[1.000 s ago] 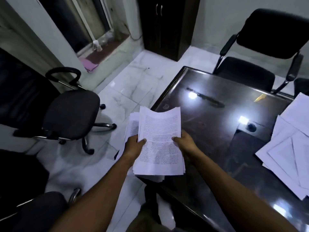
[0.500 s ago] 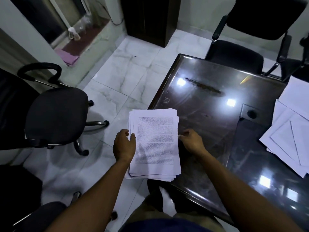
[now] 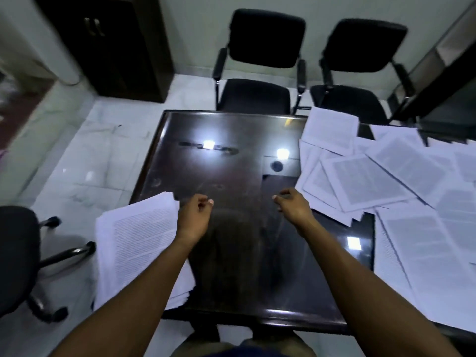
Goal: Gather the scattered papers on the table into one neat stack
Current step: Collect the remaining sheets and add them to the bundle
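A gathered stack of printed papers [image 3: 139, 240] lies at the left edge of the dark glossy table [image 3: 231, 266], tilted and hanging partly over the edge. My left hand [image 3: 194, 217] hovers just right of the stack with loosely curled fingers, holding nothing. My right hand [image 3: 293, 207] hangs over the middle of the table, also loosely curled and empty, a short way left of the scattered papers [image 3: 373, 181]. Those loose sheets overlap at many angles and cover the right part of the table.
Two black armchairs [image 3: 257, 73] [image 3: 360, 73] stand at the table's far side. A black swivel chair [image 3: 15, 253] is on the floor at the left, close to the stack. A dark cabinet [image 3: 116, 47] stands against the back wall.
Both hands have let go of the stack, which now lies at the table's left edge. My view has swung right, and both hands have moved toward the table's middle.
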Action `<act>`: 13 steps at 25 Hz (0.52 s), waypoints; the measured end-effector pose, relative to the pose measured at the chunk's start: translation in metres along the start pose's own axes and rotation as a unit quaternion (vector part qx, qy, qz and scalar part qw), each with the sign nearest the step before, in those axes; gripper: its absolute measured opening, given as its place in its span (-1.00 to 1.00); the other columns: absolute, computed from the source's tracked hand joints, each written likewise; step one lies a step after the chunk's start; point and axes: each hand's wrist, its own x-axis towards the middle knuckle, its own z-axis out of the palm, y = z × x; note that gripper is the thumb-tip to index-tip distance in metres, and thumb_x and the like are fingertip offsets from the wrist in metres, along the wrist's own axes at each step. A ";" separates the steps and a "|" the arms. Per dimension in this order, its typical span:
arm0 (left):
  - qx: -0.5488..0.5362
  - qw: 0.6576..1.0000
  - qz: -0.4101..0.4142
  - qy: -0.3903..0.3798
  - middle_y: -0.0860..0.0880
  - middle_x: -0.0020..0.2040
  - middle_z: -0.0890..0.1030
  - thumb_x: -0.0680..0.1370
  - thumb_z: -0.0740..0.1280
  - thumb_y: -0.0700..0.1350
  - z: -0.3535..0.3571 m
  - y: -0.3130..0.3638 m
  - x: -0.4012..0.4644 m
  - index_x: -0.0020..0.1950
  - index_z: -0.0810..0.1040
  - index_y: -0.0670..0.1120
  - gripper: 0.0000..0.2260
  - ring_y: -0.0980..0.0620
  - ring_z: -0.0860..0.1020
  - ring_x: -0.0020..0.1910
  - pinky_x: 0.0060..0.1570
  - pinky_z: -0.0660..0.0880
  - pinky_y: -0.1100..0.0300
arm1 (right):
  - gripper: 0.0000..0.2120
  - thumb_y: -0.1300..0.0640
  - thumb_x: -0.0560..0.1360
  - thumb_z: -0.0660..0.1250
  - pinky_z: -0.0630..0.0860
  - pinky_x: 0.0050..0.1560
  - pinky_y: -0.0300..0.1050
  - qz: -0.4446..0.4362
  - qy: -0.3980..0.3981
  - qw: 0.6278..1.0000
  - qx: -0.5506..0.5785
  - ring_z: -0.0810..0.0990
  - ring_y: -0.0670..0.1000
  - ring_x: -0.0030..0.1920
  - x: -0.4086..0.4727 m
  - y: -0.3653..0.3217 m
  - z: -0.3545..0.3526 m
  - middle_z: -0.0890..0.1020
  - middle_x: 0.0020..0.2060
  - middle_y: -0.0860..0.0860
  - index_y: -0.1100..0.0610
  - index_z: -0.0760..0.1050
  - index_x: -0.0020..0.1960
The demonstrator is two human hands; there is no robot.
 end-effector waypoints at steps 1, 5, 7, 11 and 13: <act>-0.001 1.000 0.014 -0.017 -0.08 0.11 0.66 0.62 0.36 -0.04 0.024 0.017 0.001 0.20 0.59 -0.11 -0.79 -0.07 0.60 0.12 0.19 0.51 0.05 | -0.66 -0.11 0.46 0.41 0.63 0.06 0.03 0.008 0.014 1.000 0.016 0.68 0.08 0.02 0.008 0.010 -0.028 0.68 0.08 0.04 -0.01 0.54 0.18; 0.022 0.997 0.027 -0.068 -0.06 0.07 0.68 0.61 0.37 -0.01 0.114 0.076 0.006 0.18 0.60 -0.11 -0.77 -0.07 0.62 0.09 0.14 0.53 0.05 | -0.64 -0.11 0.45 0.40 0.58 0.23 0.15 0.020 0.048 0.997 0.050 0.67 0.10 0.12 0.043 0.056 -0.123 0.65 0.15 0.04 -0.01 0.52 0.19; 0.018 0.996 0.017 -0.081 -0.06 0.07 0.68 0.60 0.37 0.02 0.141 0.092 0.009 0.16 0.60 -0.09 -0.77 -0.09 0.63 0.08 0.12 0.54 0.04 | -0.64 -0.10 0.48 0.40 0.58 0.23 0.15 0.024 0.050 0.997 0.053 0.66 0.10 0.13 0.054 0.070 -0.151 0.64 0.17 0.05 0.01 0.51 0.22; 0.031 0.992 0.006 -0.122 -0.13 0.14 0.65 0.62 0.36 -0.02 0.209 0.134 0.019 0.23 0.57 -0.15 -0.73 -0.10 0.61 0.11 0.08 0.47 0.13 | -0.58 -0.12 0.49 0.41 0.59 0.22 0.11 0.043 0.064 0.996 0.047 0.65 0.10 0.14 0.088 0.112 -0.209 0.65 0.17 0.05 0.03 0.50 0.27; 0.044 0.991 -0.004 -0.127 -0.15 0.21 0.63 0.61 0.37 -0.04 0.234 0.148 0.028 0.28 0.55 -0.18 -0.69 -0.04 0.57 0.11 0.10 0.42 0.17 | -0.55 -0.11 0.51 0.41 0.57 0.24 0.10 0.054 0.068 0.995 0.043 0.63 0.11 0.19 0.104 0.132 -0.227 0.63 0.20 0.07 0.06 0.49 0.31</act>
